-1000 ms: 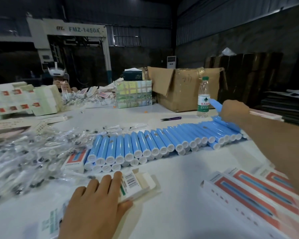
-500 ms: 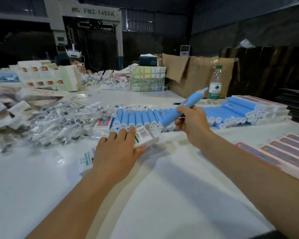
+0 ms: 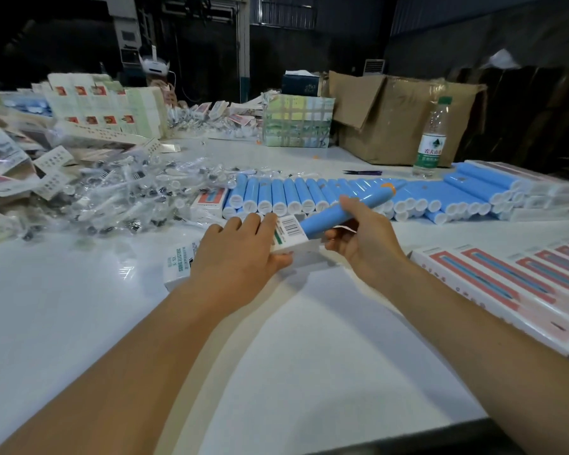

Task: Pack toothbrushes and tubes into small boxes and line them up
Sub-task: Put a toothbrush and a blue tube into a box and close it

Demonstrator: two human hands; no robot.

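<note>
A long white box point(image 3: 291, 229) with a barcode lies on the white table point(image 3: 276, 356) at mid-frame. My left hand point(image 3: 240, 254) lies over it, fingers on top and thumb against its near side. My right hand point(image 3: 363, 238) grips a blue tube point(image 3: 345, 206) with an orange tip, held slanted, its lower end at the box's open right end. Behind them a long row of blue tubes point(image 3: 309, 195) lies side by side. Several packed white-and-red boxes point(image 3: 513, 284) are lined up at the right.
A heap of clear-wrapped brush heads point(image 3: 128, 198) covers the left. Flat and stacked cartons point(image 3: 105, 106) stand at the back left, a brown cardboard box point(image 3: 398, 119) and a water bottle point(image 3: 432, 136) at the back right. More boxes point(image 3: 546, 195) are stacked behind the tube row.
My right hand has carried the blue tube from the far right of the row down to the open end of the box. My left hand has stayed on the box.
</note>
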